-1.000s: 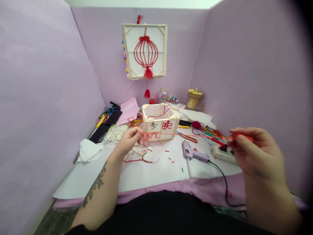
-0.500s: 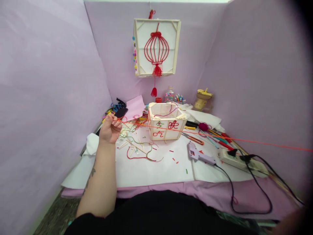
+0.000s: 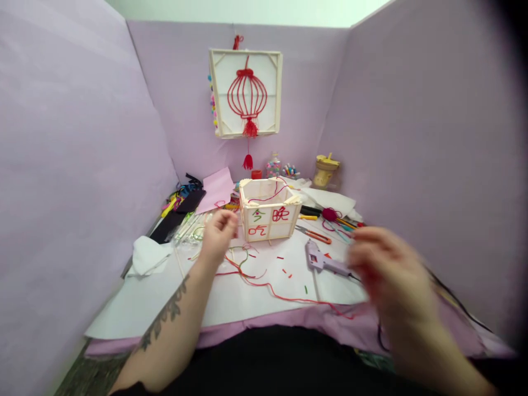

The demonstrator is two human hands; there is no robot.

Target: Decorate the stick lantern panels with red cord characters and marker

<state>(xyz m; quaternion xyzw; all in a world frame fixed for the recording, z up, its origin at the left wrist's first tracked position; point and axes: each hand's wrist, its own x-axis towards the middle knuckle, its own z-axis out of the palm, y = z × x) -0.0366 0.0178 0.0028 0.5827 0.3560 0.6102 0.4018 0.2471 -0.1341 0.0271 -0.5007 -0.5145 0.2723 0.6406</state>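
My left hand (image 3: pixel 218 236) is closed with curled fingers, just left of the open box frame (image 3: pixel 270 221); what the fingers hold, if anything, is hidden. The box has pale stick edges, white panels and red and green characters on its front. An orange-red string (image 3: pixel 284 298) lies slack from below my left hand across the white paper to the table's front edge. On the right, my right hand (image 3: pixel 388 269) is raised and smeared by motion, so its fingers are unclear. It hangs beside the lilac glue gun (image 3: pixel 328 263), partly covering its cable.
A finished lantern (image 3: pixel 247 93) with a red tassel hangs at the back. Orange snips (image 3: pixel 315 235) and a dark red yarn ball (image 3: pixel 330 214) lie right of the box. White tissue (image 3: pixel 149 256), thin sticks (image 3: pixel 192 228) and string scraps spread to the left.
The orange-red string, stretched taut from my left hand toward the right, now lies slack on the table. My left hand has moved right and down. My right hand has come into view.
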